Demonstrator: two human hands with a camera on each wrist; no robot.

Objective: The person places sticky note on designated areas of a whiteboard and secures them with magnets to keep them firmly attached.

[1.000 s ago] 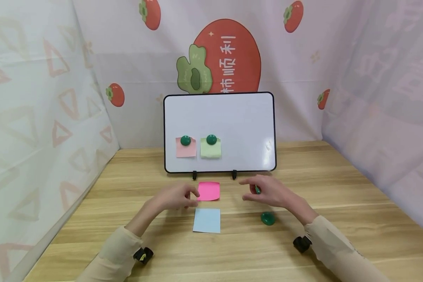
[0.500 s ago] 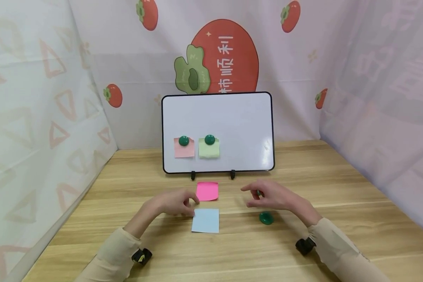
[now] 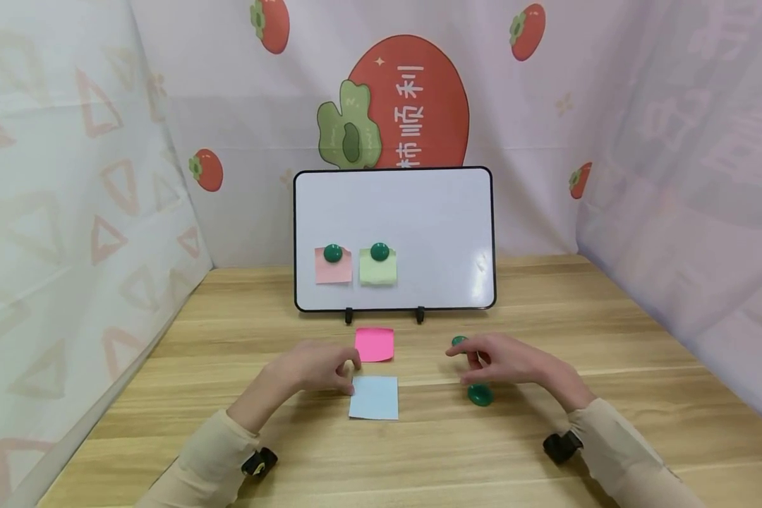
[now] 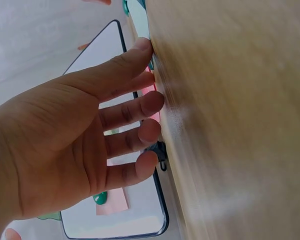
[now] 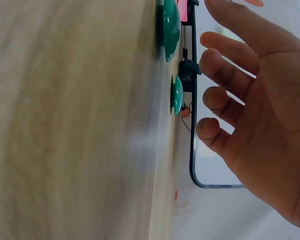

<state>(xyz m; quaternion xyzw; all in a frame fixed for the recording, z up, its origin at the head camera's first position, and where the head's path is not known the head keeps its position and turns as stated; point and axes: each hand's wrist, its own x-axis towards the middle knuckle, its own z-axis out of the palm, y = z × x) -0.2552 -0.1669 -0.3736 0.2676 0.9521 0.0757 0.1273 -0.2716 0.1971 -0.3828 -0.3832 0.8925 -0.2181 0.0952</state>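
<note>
Left hand (image 3: pixel 314 365): fingers loosely bent, at left edge of blue note (image 3: pixel 374 398) on desk (image 3: pixel 419 458); thumb contact hard to tell. Pink note (image 3: pixel 376 344) just beyond. Right hand (image 3: pixel 513 358): fingers relaxed, unclosed, by near magnet (image 3: pixel 480 396) and far magnet (image 3: pixel 459 341).

Fruit-print cloth backdrop (image 3: pixel 241 113), wood-grain table (image 3: pixel 419 462)

The pink note (image 3: pixel 376 345) is vivid, the blue note (image 3: pixel 376 398) pale, the magnets (image 3: pixel 480 395) green, the table (image 3: pixel 419 458) wood-grained.
</note>
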